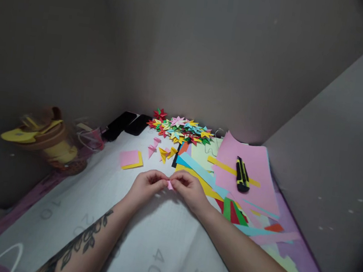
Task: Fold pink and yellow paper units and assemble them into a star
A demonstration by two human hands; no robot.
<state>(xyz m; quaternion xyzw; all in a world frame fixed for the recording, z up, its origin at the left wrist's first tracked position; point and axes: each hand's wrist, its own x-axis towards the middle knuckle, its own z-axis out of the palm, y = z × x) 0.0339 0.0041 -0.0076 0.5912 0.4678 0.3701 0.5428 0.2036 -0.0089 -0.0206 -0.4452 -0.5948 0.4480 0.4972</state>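
Observation:
Between my fingertips is a small folded pink paper piece (170, 185), just above the white sheet (143, 245). My left hand (148, 186) pinches its left side, and my right hand (189, 189) pinches its right side. The thumbs and fingers cover most of the piece. Beyond my left hand lies a stack of pink and yellow square papers (130, 159). Folded pink pieces (152, 148) and folded yellow pieces (167, 154) rest just beyond my hands. A heap of multicoloured paper stars (180, 128) sits at the back.
Coloured strips (200, 173) and pink sheets (253, 161) with a black and yellow cutter (242, 175) lie at the right. Two black phones (137, 125) are at the back left. A brown and yellow container (59, 146) stands at the left, before grey walls.

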